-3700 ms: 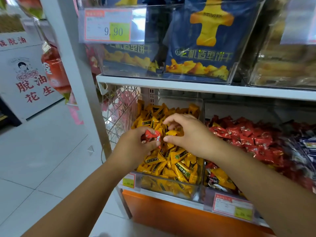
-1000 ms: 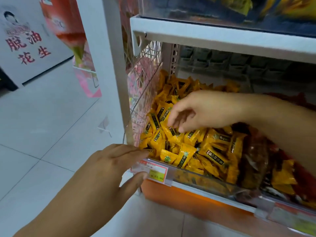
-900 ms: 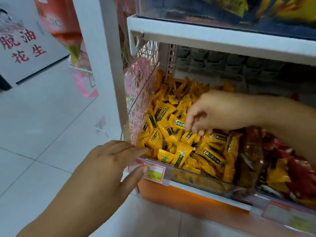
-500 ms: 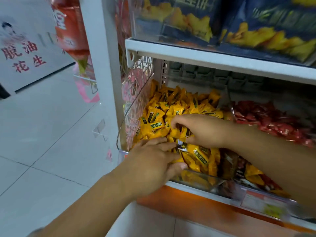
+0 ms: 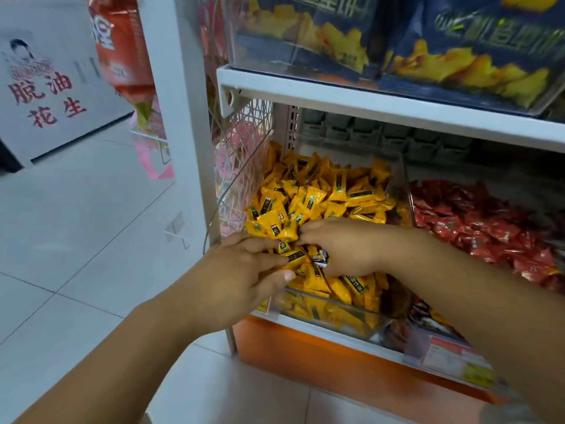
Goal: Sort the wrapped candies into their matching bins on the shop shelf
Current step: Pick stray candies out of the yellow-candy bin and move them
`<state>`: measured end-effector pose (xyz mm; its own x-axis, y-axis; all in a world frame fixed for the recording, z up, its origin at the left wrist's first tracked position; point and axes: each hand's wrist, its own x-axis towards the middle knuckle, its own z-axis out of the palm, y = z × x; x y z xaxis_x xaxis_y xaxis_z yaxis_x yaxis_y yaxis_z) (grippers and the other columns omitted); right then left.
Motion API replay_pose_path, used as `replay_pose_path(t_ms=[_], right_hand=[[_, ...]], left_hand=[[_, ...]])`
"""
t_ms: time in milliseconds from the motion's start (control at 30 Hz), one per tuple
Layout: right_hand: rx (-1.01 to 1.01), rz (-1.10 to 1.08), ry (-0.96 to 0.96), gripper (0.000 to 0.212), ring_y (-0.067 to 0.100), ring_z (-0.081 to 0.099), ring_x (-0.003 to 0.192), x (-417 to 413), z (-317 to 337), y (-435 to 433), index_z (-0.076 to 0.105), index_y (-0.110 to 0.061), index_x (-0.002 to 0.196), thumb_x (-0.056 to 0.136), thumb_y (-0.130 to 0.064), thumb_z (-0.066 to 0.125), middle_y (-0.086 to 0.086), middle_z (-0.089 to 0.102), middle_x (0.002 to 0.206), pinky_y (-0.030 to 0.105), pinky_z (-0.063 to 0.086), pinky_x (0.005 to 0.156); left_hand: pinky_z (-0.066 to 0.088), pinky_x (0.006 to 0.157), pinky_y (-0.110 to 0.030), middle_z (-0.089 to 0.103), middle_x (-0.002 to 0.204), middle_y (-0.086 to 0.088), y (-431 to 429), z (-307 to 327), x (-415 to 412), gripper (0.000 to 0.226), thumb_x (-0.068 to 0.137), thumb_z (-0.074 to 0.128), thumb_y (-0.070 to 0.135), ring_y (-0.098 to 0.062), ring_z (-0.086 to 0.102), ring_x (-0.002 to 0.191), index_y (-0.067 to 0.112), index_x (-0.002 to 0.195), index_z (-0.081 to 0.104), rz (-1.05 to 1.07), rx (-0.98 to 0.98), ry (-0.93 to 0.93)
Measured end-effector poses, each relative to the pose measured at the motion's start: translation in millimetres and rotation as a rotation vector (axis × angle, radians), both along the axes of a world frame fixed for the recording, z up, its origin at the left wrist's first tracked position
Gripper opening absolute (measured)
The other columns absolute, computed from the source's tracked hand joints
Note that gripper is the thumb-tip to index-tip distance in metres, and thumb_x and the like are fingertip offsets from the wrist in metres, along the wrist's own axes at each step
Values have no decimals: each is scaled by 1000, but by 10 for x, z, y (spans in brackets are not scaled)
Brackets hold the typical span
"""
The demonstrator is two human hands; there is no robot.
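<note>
A clear bin (image 5: 331, 313) on the lower shelf is heaped with yellow wrapped candies (image 5: 321, 194). To its right lies a pile of red wrapped candies (image 5: 477, 218). Both hands are at the front of the yellow pile. My left hand (image 5: 241, 276) rests on the yellow candies with fingers stretched out and the thumb near the bin's front wall. My right hand (image 5: 345, 246) reaches in from the right, its fingers curled down on a dark and silver wrapped candy (image 5: 319, 259) lying among the yellow ones. Its fingertips are partly hidden.
The white shelf board (image 5: 367, 102) above carries clear boxes of blue snack bags (image 5: 458, 47). A white upright post (image 5: 180, 117) and wire mesh side panel (image 5: 244, 148) close the bin's left. Price tags (image 5: 452, 359) hang on the shelf's front edge. Tiled floor (image 5: 76, 240) lies left.
My left hand has left the price tag at the bin's front and moved up onto the yellow pile. My right hand has come forward to meet it, fingers now at the dark candy.
</note>
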<state>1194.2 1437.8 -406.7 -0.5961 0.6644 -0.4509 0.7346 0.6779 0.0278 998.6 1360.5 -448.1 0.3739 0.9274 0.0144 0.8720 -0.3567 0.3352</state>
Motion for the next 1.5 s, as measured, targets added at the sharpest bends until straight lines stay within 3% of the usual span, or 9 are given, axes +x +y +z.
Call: replay_pose_path(t_ms=[333,567,667,833,900,967,1100,1333,1500], right_hand=[[248,-27,87,11,25,58,95,39,-172,90,68,-8,92,89,-19,65,1,38,136,36,51,74],[97,-195,440,10,10,46,123,328,91,128,69,-23,95,86,-25,72,-13,32,149,25,41,94],[8,-201,589,10,-2,52,98,348,178,48,67,-27,91,84,-23,73,-17,42,140,14,42,82],[-97,-237,787,15,3,60,85,347,187,-75,66,-31,88,82,-20,74,-15,61,119,23,51,81],[-164,-289,835,13,10,66,88,333,168,-116,66,-33,89,83,-23,74,-10,68,110,36,55,85],[-229,-341,869,14,22,70,85,300,149,-168,65,-28,95,85,-22,72,0,73,96,47,57,82],[-323,-373,971,19,16,70,81,280,172,-287,64,-17,104,87,-12,69,-1,70,96,32,59,72],[234,-376,1028,9,-10,55,78,621,257,-611,70,-22,98,89,-20,67,-19,61,85,9,41,66],[598,-616,1118,12,-4,57,85,1379,233,-864,67,-27,100,90,-20,67,-18,62,95,2,37,71]], left_hand=[[31,109,-23,42,146,15,-44,-6,-65,77,77,15,77,-6,33,132,41,133,55,36,-4,-84],[30,110,-25,39,149,14,-54,23,-42,81,72,16,78,-7,29,135,41,134,53,54,-22,-99],[24,113,-29,40,148,12,-28,35,-13,79,73,20,76,-12,27,138,40,134,53,64,28,-105],[31,101,-23,52,134,13,3,194,217,63,83,54,68,-10,39,127,37,138,49,118,81,-200],[41,86,-19,62,110,16,16,213,343,42,84,63,55,-5,53,109,41,124,60,131,58,-292],[39,62,-17,59,75,18,48,213,414,9,86,66,45,3,55,76,44,80,60,158,67,-345],[35,53,-24,54,59,13,78,246,438,31,87,66,43,-1,50,59,34,62,49,158,85,-325],[43,67,-12,63,79,24,67,282,607,41,70,56,67,9,58,81,39,98,70,126,118,-454],[43,77,-10,59,98,28,12,343,965,26,88,60,44,10,55,94,40,114,63,21,142,-451]])
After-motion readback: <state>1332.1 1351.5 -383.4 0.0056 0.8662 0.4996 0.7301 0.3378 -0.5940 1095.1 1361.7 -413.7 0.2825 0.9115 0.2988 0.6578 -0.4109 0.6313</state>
